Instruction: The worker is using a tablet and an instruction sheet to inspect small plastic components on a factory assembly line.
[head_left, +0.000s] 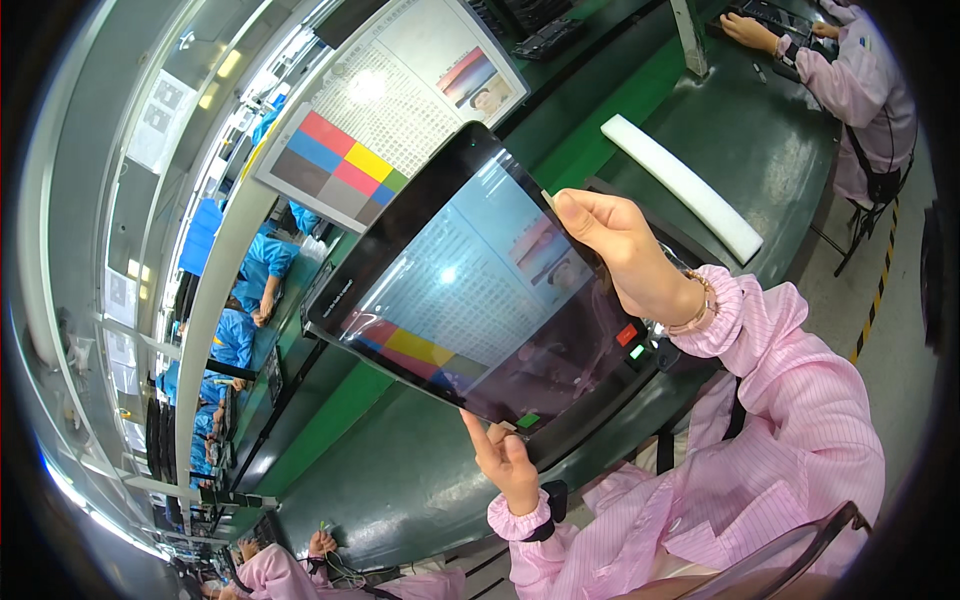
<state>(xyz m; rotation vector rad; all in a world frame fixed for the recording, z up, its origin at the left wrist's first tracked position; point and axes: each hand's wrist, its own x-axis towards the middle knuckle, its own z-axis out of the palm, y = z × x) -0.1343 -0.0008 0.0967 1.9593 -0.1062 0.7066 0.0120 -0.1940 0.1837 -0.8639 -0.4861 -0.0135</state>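
Apparently, the step in hand is viewing: we hold a dark tablet [455, 275] tilted up above a green bench [385, 510], its lit screen facing us. Our right hand [622, 250] grasps the tablet's right-hand edge, thumb toward us and the other fingers mostly hidden. Our left hand [507, 466] touches the lower edge; whether it clamps that edge or only props it, we cannot tell. Beyond the tablet stands a printed chart [395, 110] with dense text, a small photo and coloured blocks. The screen shows a similar page, dimmer and spotted with glare, so we judge that the tablet is aimed at the chart. The next move, as we judge it, calls for a steady hold with the chart well framed. A white foam strip [685, 188] lies beyond our right hand, and a co-worker [860, 75] in pink is farther off.
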